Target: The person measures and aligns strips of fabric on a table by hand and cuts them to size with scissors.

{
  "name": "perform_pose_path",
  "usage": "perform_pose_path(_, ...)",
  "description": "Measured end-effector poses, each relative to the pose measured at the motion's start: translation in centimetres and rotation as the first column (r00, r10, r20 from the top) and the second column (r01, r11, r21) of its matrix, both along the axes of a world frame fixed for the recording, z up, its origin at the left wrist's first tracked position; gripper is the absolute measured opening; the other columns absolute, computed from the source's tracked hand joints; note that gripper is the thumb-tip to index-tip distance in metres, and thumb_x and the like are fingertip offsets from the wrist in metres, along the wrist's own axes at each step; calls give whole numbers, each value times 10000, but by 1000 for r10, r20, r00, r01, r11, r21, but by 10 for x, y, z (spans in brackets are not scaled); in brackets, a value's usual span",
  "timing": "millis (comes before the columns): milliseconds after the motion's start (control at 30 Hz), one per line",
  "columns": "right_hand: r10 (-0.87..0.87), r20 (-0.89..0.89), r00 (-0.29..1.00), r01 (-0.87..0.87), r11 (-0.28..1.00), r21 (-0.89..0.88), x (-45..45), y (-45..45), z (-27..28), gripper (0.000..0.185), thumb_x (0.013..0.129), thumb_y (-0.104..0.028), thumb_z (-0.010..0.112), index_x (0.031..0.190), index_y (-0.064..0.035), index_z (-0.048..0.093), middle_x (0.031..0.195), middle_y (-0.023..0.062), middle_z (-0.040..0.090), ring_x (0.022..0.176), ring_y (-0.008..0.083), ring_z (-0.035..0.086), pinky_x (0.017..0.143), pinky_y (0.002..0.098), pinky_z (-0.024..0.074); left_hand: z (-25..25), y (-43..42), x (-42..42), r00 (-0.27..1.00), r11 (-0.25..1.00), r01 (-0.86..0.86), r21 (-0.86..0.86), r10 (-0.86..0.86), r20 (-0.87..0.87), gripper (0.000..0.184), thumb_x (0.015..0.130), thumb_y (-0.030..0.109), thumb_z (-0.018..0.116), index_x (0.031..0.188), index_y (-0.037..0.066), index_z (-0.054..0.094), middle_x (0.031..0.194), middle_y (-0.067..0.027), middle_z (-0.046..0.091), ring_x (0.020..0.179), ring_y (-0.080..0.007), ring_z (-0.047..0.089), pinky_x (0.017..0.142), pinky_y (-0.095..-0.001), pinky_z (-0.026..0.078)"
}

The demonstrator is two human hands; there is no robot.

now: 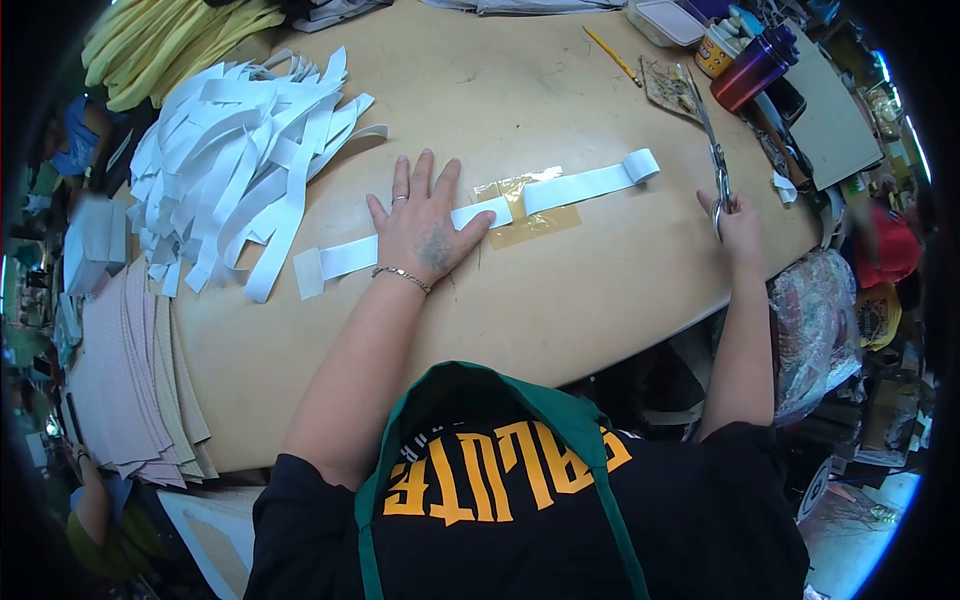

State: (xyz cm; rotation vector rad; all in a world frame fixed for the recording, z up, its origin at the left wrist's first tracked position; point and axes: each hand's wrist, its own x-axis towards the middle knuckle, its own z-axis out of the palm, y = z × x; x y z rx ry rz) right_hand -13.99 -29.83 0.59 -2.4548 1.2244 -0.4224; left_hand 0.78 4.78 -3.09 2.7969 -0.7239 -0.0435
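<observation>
My left hand [425, 228] lies flat with spread fingers on a white strip [350, 257], pressing it to the table. Just right of the thumb, that strip ends at a small gap. Beyond the gap a second white strip [580, 187] runs to the right, its far end curled into a roll [641, 166]. Brown tape [535, 228] is stuck to the table around the gap, and a pale piece of tape [309, 273] sits at the left end. At the table's right side my right hand [740, 228] grips scissors [717, 160] by the handles, blades pointing away from me.
A heap of white strips [235, 160] lies at the left, with yellow strips [180, 40] behind it. Stacked pinkish sheets [125, 370] hang at the left edge. At the back right are a pencil [612, 55], a red-purple bottle [752, 70] and a plastic box [667, 22].
</observation>
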Motion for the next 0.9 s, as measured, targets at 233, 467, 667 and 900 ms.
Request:
perform_pose_path(233,12,112,994,16,967,-253,28,-23,-47,475,684,-461,751,877,-47,620,830,110,601,824,273,573,740,401,434,-8,7,-3,985,967,90,-237,-52,164,556,729,496,681,1100,99,567,1241,-123,486,1180,-341,416,940,-521,344)
perform_pose_path(467,-44,21,999,48,970,-238,33,-19,-52,557,701,-492,717,1076,-95,607,1013,97,581,1013,293,540,856,451,410,-4,30,-11,964,869,265,-419,-248,97,253,716,161,753,780,57,531,834,-100,542,763,-270,539,651,-340,454)
perform_pose_path(667,-51,28,998,56,974,-219,32,-14,-48,547,704,-487,716,1071,-95,610,1041,89,577,1058,280,522,875,444,409,29,93,60,832,886,431,-174,-315,456,224,726,100,738,791,45,532,742,-104,534,677,-276,542,595,-350,459)
perform_pose_path(900,-40,61,997,50,982,-180,32,-13,-47,539,699,-485,723,1055,-94,616,1060,90,575,1080,281,514,885,446,408,103,113,166,509,950,32,310,-282,813,256,786,296,695,877,68,623,984,-113,601,852,-298,604,707,-387,487)
